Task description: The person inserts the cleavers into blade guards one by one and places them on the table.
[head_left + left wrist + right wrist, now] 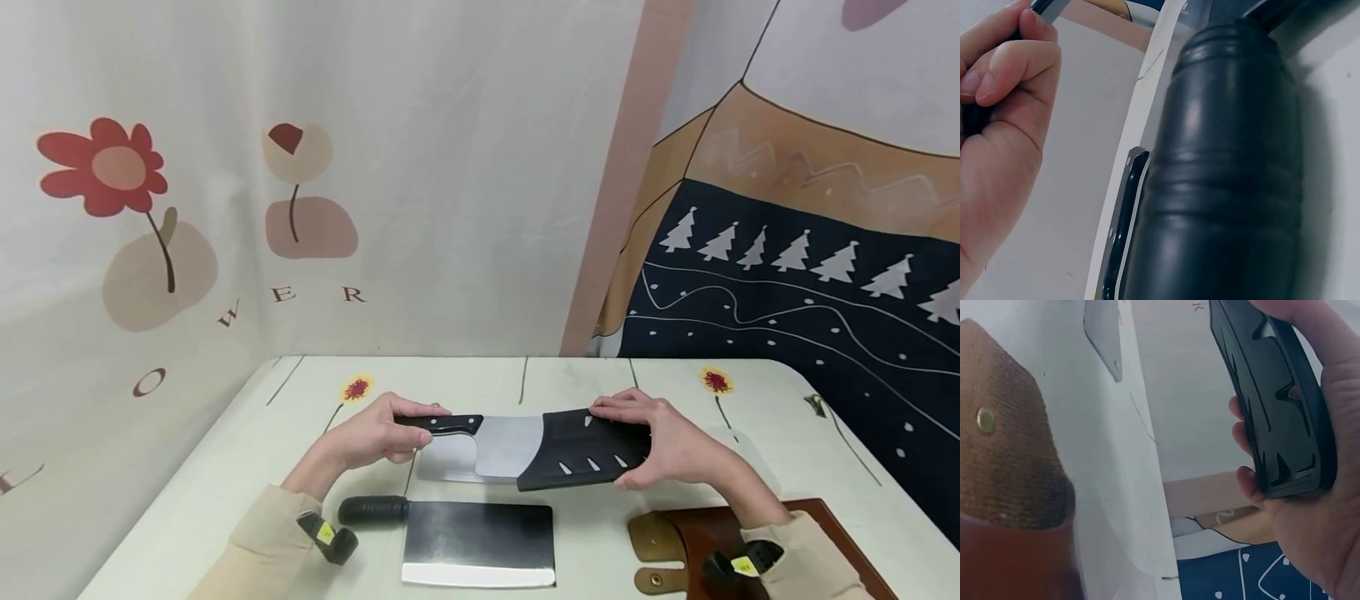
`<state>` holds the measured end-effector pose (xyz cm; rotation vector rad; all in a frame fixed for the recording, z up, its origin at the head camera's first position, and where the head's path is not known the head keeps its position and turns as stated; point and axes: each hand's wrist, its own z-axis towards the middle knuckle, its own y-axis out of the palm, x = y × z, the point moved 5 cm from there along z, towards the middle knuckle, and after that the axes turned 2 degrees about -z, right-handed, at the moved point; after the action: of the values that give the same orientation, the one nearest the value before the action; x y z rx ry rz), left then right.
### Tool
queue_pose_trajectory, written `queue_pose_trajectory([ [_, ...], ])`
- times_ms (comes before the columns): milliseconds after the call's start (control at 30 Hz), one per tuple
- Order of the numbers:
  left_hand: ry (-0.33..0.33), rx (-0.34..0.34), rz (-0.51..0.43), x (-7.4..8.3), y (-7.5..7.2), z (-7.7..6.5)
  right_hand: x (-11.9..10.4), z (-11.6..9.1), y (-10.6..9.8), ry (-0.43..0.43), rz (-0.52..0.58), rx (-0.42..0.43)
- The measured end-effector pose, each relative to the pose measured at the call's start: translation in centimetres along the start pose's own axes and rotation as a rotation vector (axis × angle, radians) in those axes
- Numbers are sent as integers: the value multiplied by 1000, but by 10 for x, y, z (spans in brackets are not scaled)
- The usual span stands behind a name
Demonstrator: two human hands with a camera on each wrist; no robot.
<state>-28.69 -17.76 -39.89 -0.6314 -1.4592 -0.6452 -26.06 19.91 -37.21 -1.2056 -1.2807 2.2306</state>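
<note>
My left hand (381, 432) grips the black riveted handle (453, 424) of a cleaver (506, 446), held level above the table. A black blade sheath (570, 454) with slit-like openings covers the far part of its blade; bare metal shows between sheath and handle. Around the sheath's right end curls my right hand (667, 442), thumb below and fingers above in the head view. In the right wrist view, that hand holds the sheath (1279, 406) by its end. Below lies another cleaver (478, 542) with a dark blade and a ribbed black handle (1229, 156).
Behind the held cleaver, another blade (447, 461) lies on the table (600, 533), partly hidden. A riveted black handle (1124, 225) shows in the left wrist view. A brown leather case (697, 533) with snap straps lies at front right, under my right forearm. Curtains hang behind.
</note>
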Motion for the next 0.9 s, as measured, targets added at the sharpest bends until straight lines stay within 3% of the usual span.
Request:
queue_pose_trajectory([
  [167, 14, -4, -14, 2, -1, 0, -1, 1, -2, -8, -1, 24],
  [267, 15, 29, -3, 4, 0, 1, -1, 1, -2, 7, 8, 30],
  [500, 1, 255, 52, -2, 8, 11, 1, 3, -6, 121, -54, 83],
  [567, -8, 291, 66, -4, 11, 13, 1, 3, -7, 141, -68, 82],
  [700, -21, 284, 79, -5, 15, 13, 3, 0, -7, 144, -63, 60],
  [900, -30, 205, 44, -5, 16, 13, 3, -2, -8, 120, -69, 37],
])
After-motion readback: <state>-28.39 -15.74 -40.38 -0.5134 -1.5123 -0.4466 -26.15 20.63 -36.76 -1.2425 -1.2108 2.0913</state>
